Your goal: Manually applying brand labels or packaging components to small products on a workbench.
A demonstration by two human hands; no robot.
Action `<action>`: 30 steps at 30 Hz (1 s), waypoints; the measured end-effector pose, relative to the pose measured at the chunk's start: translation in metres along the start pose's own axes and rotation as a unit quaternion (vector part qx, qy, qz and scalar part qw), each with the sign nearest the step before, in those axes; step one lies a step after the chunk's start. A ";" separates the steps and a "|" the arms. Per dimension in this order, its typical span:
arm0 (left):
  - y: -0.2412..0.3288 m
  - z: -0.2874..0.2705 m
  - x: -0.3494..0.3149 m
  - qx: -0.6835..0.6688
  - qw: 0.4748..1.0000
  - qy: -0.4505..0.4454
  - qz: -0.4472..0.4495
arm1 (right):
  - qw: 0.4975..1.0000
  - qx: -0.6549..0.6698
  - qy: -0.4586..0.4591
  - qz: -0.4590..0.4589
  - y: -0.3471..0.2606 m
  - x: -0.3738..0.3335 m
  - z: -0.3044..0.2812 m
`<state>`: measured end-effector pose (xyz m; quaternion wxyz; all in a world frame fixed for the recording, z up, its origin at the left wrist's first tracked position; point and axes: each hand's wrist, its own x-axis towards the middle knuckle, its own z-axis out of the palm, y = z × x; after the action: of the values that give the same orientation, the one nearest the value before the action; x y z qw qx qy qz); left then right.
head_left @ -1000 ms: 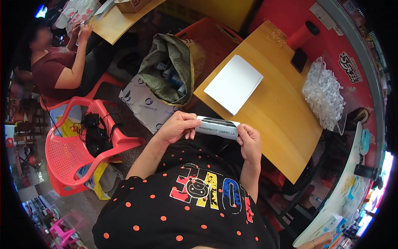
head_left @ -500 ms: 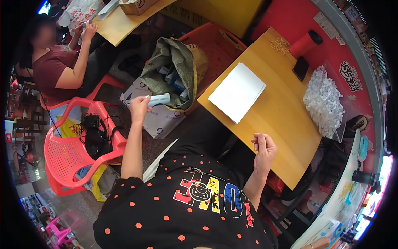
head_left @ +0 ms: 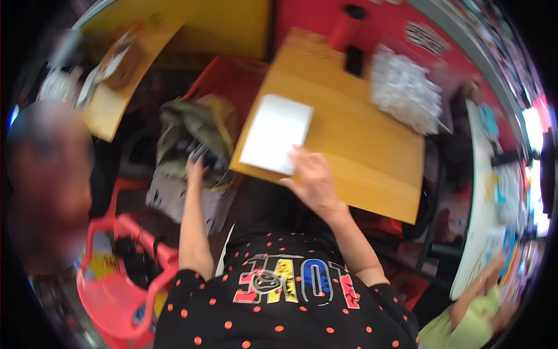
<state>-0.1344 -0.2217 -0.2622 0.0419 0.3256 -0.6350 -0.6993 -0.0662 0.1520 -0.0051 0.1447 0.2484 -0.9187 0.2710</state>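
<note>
My left hand [head_left: 196,168] reaches into the mouth of an olive-green woven sack [head_left: 174,125]. Grey-white rolls [head_left: 200,150] lie in the sack by its fingertips; blur hides whether the fingers still grip one. Over the near right corner of a stack of white paper [head_left: 276,131], my right hand [head_left: 317,183] is open, fingers spread and thumb apart. Its fingertips overlap the paper's edge, and I cannot make out anything held in it. The stack lies on the left part of a yellow wooden table [head_left: 360,168].
A phone [head_left: 354,61], a red cylinder [head_left: 347,28] and a clear bin of white strips [head_left: 404,87] stand along the table's far side. A red plastic chair [head_left: 116,296] is at lower left. One person sits at left; another's arm [head_left: 479,291] shows at lower right.
My left hand has carried a white roll to the sack's mouth. The right hand, closed before, has opened and moved onto the paper. My view has turned, shifting the table leftward.
</note>
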 end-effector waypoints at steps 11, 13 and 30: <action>-0.006 0.010 0.033 0.365 0.919 0.012 0.146 | 0.978 -0.162 0.082 -0.100 0.016 -0.003 0.024; -0.003 0.019 0.037 0.443 0.872 0.118 0.173 | 0.979 -0.156 0.090 -0.097 0.014 -0.004 0.026; 0.034 0.020 0.048 0.238 0.918 0.288 0.131 | 0.919 0.151 0.360 0.056 0.021 -0.034 -0.037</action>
<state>-0.1942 -0.2339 -0.2506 0.2353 0.4273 -0.7801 -0.3918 -0.0436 0.2012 0.0024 0.4113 0.1010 -0.7650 0.4852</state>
